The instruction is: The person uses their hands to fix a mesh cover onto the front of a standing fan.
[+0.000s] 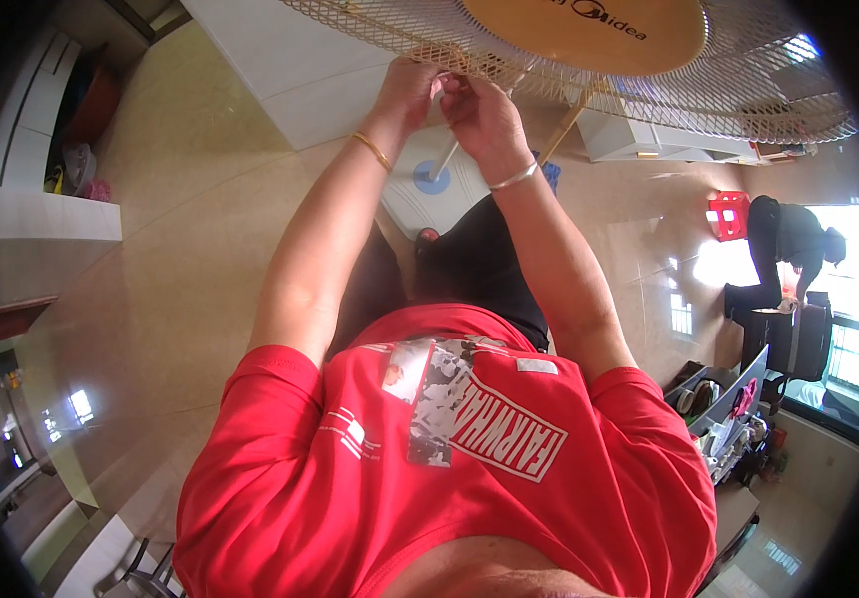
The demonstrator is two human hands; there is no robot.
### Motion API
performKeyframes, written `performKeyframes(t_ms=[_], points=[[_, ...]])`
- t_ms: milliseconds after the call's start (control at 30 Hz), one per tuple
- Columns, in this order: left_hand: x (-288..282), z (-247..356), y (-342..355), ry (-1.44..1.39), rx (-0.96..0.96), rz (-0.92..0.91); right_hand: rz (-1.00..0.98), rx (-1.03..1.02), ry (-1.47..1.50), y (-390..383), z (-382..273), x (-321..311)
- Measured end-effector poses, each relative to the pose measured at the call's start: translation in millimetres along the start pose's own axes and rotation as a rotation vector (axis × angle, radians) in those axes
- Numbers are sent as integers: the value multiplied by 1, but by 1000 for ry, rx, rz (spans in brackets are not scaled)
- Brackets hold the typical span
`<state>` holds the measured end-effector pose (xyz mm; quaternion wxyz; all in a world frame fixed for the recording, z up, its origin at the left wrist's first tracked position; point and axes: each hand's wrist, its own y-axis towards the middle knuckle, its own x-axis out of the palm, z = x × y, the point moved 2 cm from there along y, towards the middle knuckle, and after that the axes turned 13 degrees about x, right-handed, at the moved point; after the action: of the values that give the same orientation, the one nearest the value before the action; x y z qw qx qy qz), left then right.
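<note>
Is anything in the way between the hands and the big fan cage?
Nothing visible. The left hand and right hand are already at the lower rim of the wire fan guard, fingers pinched together on it, with no gap or object between.

Glossy beige tiled floor (180,249), red plastic stool (727,214), crouching person in black (788,244), white cabinet (30,214)

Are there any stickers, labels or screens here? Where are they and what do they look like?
Round badge: middle of the fan grille, top of the picture; orange-yellow disc with dark lettering.
Shirt print: on the chest of the red shirt; slanted white box outline with white letters, beside a grey and white picture patch.
Both hands, left hand and right hand, pinch the grille's lower rim.
No screens show.
</note>
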<state>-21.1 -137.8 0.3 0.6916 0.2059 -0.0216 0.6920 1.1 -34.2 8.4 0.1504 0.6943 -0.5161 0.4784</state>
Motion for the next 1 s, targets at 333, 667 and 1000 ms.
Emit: performKeyframes(t_ms=[333,667,1000], points=[[6,-3,-2,-422,-56,100,51,-17,-1,10,0,-12],[7,-5,0,-390,-77,-30,141,-166,-108,1,-1,-6],[0,-30,6,-360,-27,-87,73,-186,-65,-2,-4,-4]])
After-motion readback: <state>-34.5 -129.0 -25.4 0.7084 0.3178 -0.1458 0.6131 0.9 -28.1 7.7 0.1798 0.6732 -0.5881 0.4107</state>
